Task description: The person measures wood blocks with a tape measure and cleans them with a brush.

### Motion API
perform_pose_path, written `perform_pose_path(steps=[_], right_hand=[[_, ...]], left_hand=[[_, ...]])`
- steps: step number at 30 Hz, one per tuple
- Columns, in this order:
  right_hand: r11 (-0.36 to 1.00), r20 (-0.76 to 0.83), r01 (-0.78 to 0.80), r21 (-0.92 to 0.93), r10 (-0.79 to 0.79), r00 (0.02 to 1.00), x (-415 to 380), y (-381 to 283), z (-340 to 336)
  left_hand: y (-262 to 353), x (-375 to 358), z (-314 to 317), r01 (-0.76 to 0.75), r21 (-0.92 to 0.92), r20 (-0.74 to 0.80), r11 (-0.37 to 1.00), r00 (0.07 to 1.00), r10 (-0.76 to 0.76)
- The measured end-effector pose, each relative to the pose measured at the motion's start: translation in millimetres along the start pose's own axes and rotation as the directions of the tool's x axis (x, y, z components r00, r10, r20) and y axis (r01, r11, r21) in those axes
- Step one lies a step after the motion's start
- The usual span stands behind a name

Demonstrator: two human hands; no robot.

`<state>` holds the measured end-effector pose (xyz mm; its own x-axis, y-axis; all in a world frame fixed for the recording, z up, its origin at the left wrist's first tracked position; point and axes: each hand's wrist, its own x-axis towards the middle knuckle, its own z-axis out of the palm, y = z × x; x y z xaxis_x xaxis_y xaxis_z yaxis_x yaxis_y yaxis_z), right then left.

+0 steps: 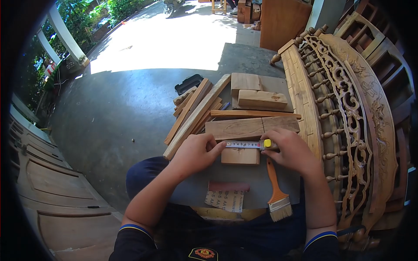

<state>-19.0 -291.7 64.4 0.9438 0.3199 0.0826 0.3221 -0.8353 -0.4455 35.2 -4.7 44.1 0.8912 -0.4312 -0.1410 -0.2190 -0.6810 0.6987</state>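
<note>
My left hand (198, 152) pinches the free end of a tape measure's blade. The white blade (243, 144) is pulled out a short way, with numbers showing, along the top edge of a small light wood block (240, 156). My right hand (289, 149) holds the case of the tape measure (267, 143), which has a yellow part. Just beyond the blade lies a longer wood block (235, 128) with a dark line across it. A paintbrush (275, 187) with an orange handle lies below my right hand. Sandpaper (226, 198) lies nearer to me, left of the brush.
Long wood strips (200, 115) lie at an angle beyond my left hand, near a black case (188, 84). More blocks (261, 99) are stacked at the back of the grey board. Carved wooden furniture (344, 100) stands close on the right. Wooden panels (61, 187) are at the left.
</note>
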Motion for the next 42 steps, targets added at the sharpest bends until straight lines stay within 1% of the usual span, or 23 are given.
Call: perform_pose_path(steps=[2,5,8,11,14,16,18,19,22,25,28,31,34,37,40,42], right_hand=[[1.0,-0.009,-0.001,0.003,0.001,1.0,0,0,0],[0.999,-0.043,0.01,0.032,-0.008,0.999,0,-1,-4],[0.996,-0.096,0.015,0.09,-0.007,0.995,1,-4,-13],[0.99,-0.145,0.004,0.141,0.017,0.989,2,-3,-17],[0.987,-0.145,-0.032,0.155,0.054,0.988,2,-5,-17],[0.989,-0.132,-0.048,0.139,0.067,0.989,3,-6,-14],[0.985,-0.137,-0.06,0.162,0.083,0.987,3,-7,-10],[0.982,-0.14,-0.066,0.175,0.091,0.986,4,-8,-7],[0.957,-0.114,-0.134,0.258,0.168,0.979,6,-12,-8],[0.956,-0.166,-0.117,0.269,0.165,0.972,7,-10,-5],[0.91,-0.126,-0.191,0.368,0.253,0.959,8,-11,-9],[0.904,-0.106,-0.199,0.378,0.255,0.961,8,-4,-5],[0.848,-0.046,-0.22,0.482,0.275,0.96,8,-5,-5],[0.751,-0.085,-0.205,0.627,0.328,0.941,6,-19,-12],[0.794,-0.109,-0.18,0.58,0.295,0.949,3,-32,-17],[0.863,-0.207,-0.097,0.495,0.226,0.952,2,-32,-5]], left_hand=[[1,-2,0,-0.051,0.017,-0.104,0.999,0.993,0.052],[6,-5,1,-0.111,-0.009,-0.15,0.994,0.983,0.108],[12,-9,7,-0.27,0.063,-0.235,0.961,0.932,0.277],[8,-7,17,-0.51,0.208,-0.247,0.835,0.799,0.549],[9,-4,29,-0.581,0.217,-0.163,0.785,0.771,0.615],[8,-1,38,-0.593,0.241,-0.106,0.768,0.771,0.628],[11,4,47,-0.608,0.243,-0.065,0.756,0.767,0.638],[12,6,50,-0.59,0.27,-0.037,0.761,0.783,0.621],[15,14,57,-0.571,0.323,-0.038,0.755,0.789,0.613],[15,18,58,-0.582,0.298,-0.007,0.756,0.791,0.612],[13,14,58,-0.569,0.271,-0.033,0.776,0.8,0.599],[15,7,54,-0.531,0.212,-0.016,0.82,0.837,0.547],[14,2,53,-0.581,0.223,-0.066,0.783,0.792,0.607],[20,-4,55,-0.555,0.056,-0.174,0.83,0.813,0.555],[19,-1,56,-0.604,-0.068,-0.276,0.794,0.776,0.567],[18,1,57,-0.627,-0.048,-0.306,0.778,0.75,0.586]])
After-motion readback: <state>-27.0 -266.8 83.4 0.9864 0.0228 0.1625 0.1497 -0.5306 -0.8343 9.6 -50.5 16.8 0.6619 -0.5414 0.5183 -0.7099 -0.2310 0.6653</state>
